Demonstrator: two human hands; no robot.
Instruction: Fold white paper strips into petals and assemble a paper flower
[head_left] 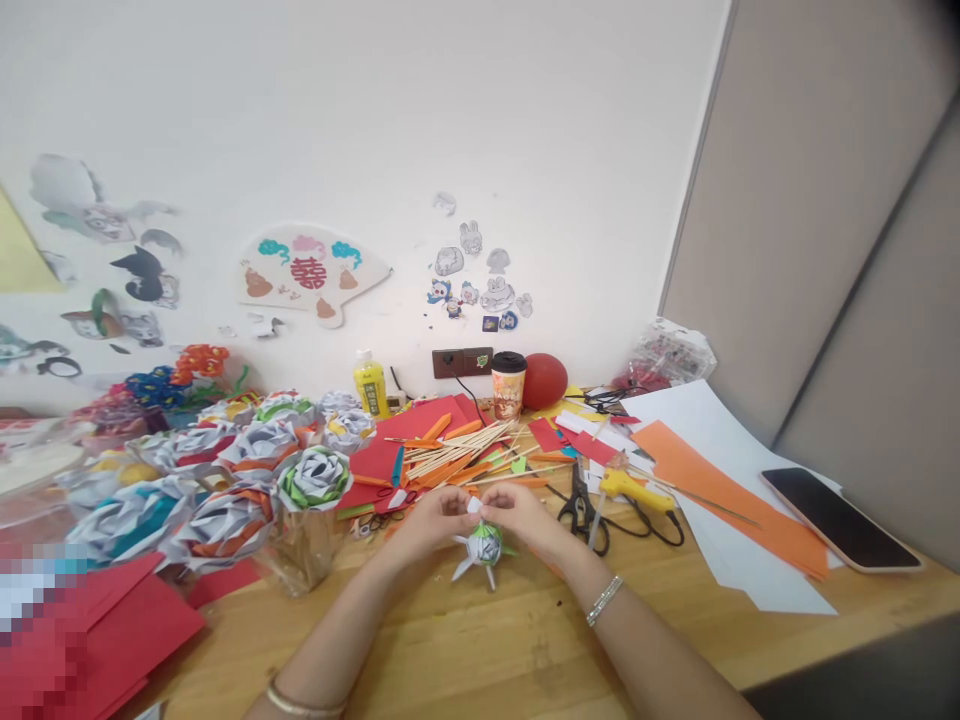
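Both my hands meet over the wooden table [480,640], pinched together on a small paper rose [484,545] with green and grey petals and a stick below it. My left hand [433,520] grips it from the left with curled fingers. My right hand [525,515] holds its top from the right, a bracelet on that wrist. A small white paper scrap shows between my fingertips.
Several finished paper roses [225,480] stand in a clear jar at left. Wooden sticks [457,450], red paper sheets [112,630], scissors [581,505], a yellow glue gun [634,487], a cup [508,385], a glue bottle [370,385], orange paper [720,490] and a phone [840,520] lie around.
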